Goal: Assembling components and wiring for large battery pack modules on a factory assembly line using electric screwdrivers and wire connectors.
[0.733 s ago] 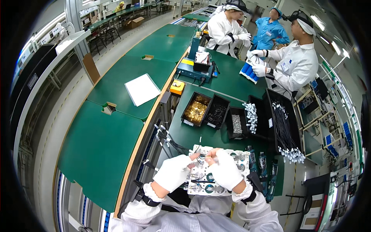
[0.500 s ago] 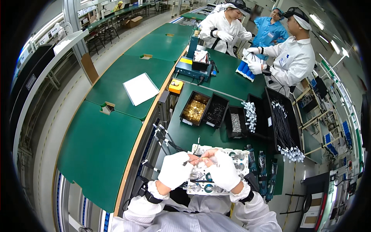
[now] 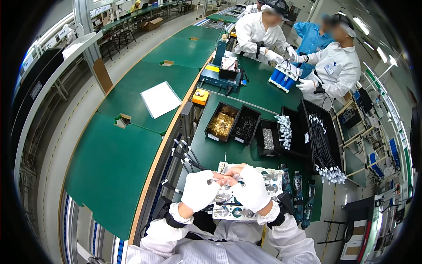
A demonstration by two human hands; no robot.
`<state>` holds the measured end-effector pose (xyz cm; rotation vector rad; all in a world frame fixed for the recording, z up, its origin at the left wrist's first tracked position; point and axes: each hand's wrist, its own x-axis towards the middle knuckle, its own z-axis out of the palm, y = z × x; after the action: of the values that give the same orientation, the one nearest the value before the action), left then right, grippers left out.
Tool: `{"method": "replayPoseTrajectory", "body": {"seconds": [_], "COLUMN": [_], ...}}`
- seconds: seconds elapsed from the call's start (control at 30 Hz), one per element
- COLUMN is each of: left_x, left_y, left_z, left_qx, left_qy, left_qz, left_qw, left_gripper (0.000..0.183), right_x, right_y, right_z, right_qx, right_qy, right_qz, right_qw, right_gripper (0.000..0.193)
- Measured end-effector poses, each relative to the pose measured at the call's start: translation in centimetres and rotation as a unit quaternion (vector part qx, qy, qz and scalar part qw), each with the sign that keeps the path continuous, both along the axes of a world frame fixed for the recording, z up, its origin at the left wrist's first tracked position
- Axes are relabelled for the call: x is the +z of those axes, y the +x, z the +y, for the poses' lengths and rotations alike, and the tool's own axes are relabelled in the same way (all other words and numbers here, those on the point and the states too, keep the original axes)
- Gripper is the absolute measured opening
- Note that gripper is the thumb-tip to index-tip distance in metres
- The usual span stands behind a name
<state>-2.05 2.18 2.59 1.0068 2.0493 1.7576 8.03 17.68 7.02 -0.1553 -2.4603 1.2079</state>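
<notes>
The left hand (image 3: 200, 190), in a white glove, is seen pinched shut on a small metal part (image 3: 218, 179); what kind of part cannot be told at this size. Just at its three o'clock, the right hand (image 3: 251, 189), gloved too, is closed on the same piece, so that both sets of fingertips are pressed together over it. The part is held just above the white fixture plate (image 3: 269, 177), which lies on the green bench (image 3: 211, 152) right under the hands.

At twelve o'clock from the hands, a row of black trays is laid out: brass pieces in the bin (image 3: 220, 124) on the left, dark pieces in the next bin (image 3: 245, 127), then silver screws (image 3: 267, 139) and white connectors (image 3: 285, 130). At two o'clock, a long tray of black cables (image 3: 323, 145) is set.

A slip is judged possible: the part is tiny and gripped through gloves, so it could be dropped among the wires on the plate and lost. The probes (image 3: 184, 154) at eleven o'clock could be knocked by the left wrist.
</notes>
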Motion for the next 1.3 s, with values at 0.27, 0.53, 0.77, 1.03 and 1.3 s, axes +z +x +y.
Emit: {"method": "replayPoseTrajectory", "body": {"seconds": [0.27,0.53,0.77,1.03,1.3], "left_x": [1.7,-0.3,-1.8,-2.7,-2.9], "left_y": [0.2,-0.6,-2.4,-2.5,-2.4], "left_z": [-0.6,-0.7,-2.4,-2.0,-1.4], "left_qx": [-0.009,0.052,0.059,0.015,0.033], "left_qy": [-0.086,-0.048,-0.032,-0.01,0.002], "left_qz": [-0.039,-0.048,-0.178,-0.238,-0.19], "left_qw": [0.995,0.996,0.982,0.971,0.981], "left_gripper": [0.028,0.022,0.017,0.015,0.016], "right_x": [-2.4,-0.7,-2.2,-3.2,-1.6], "right_y": [-0.6,-0.9,-1.0,-1.4,-1.1], "right_z": [1.2,1.2,0.9,0.3,0.4], "right_qx": [0.018,0.055,0.149,0.159,0.169], "right_qy": [-0.152,-0.133,0.298,0.387,0.29], "right_qz": [-0.077,-0.123,-0.08,0.005,-0.132], "right_qw": [0.985,0.982,0.939,0.908,0.933], "right_gripper": [0.016,0.013,0.009,0.009,0.02]}}
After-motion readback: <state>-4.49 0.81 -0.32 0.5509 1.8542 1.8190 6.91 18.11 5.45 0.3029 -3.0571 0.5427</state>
